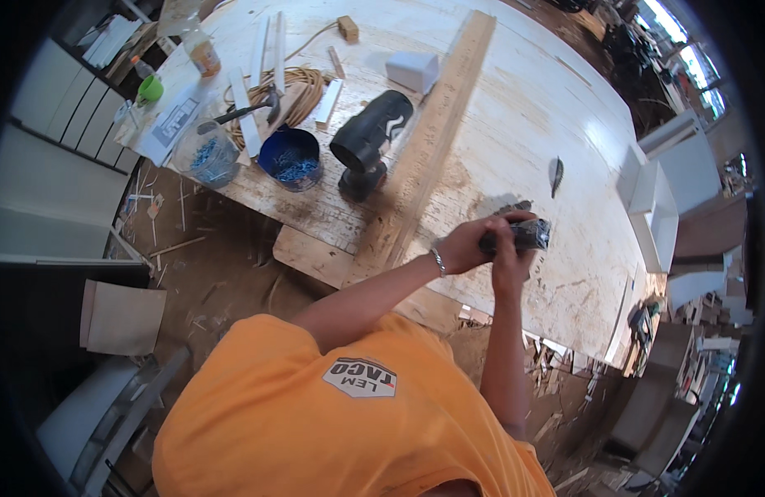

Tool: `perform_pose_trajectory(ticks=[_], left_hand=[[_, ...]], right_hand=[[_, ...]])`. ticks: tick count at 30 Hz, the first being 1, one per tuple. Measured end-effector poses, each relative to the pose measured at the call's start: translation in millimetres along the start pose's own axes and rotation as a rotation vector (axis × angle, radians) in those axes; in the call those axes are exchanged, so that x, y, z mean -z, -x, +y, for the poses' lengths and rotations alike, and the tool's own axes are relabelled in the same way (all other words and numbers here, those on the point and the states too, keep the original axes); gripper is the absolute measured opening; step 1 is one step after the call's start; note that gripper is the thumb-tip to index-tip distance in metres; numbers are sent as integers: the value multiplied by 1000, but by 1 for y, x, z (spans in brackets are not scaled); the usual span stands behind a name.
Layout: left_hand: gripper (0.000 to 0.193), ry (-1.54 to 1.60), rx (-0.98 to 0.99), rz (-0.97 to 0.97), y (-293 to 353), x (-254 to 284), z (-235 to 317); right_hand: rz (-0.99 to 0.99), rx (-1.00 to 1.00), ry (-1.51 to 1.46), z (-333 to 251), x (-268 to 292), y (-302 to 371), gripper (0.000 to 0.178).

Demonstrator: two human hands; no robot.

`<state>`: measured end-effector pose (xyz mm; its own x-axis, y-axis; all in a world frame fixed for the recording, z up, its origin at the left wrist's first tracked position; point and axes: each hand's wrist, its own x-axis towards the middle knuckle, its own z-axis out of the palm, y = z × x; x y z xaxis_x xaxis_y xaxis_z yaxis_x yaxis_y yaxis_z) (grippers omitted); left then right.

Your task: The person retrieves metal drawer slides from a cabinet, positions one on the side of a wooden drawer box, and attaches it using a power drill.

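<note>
Over the white worktable [589, 306], dark block [529, 235] held, long axis roughly left-right; left hand [468, 246] curled at its left end, right hand [511, 260] gripping its near side, closer to the exposed right end

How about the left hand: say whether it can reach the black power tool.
Likely yes: only the wooden plank separates the left hand from the black power tool, though that hand grips a dark object.

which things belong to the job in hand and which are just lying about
In the job:
black object, held by left hand and right hand

Apparently lying about:
power tool
blue tub
clear tub
hammer
coil
green cup
long board
</note>
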<state>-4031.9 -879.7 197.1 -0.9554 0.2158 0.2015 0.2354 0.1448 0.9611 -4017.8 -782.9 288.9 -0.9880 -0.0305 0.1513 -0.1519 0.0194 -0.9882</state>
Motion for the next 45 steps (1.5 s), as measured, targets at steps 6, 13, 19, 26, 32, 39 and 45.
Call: perform_pose_trajectory(ticks=[6,13,19,26,32,39,45], left_hand=[[46,252,70,-7,24,-11,-144],[30,-46,254,-131,36,-5,14],[47,-424,261,-209,74,-7,30],[54,-375,191,-515,94,-5,53],[48,-382,208,-635,100,-2,30],[52,-319,273,-655,95,17,45],[62,-298,400,-606,107,44,35]], right_hand=[[-66,-100,279,123,3,32,44],[5,-221,390,55,33,41,53],[280,-259,-94,45,62,35,46],[578,-232,-774,3,119,59,14],[686,-122,-907,-12,151,91,12],[674,12,-749,-36,169,88,32],[848,-420,-303,45,179,93,45]])
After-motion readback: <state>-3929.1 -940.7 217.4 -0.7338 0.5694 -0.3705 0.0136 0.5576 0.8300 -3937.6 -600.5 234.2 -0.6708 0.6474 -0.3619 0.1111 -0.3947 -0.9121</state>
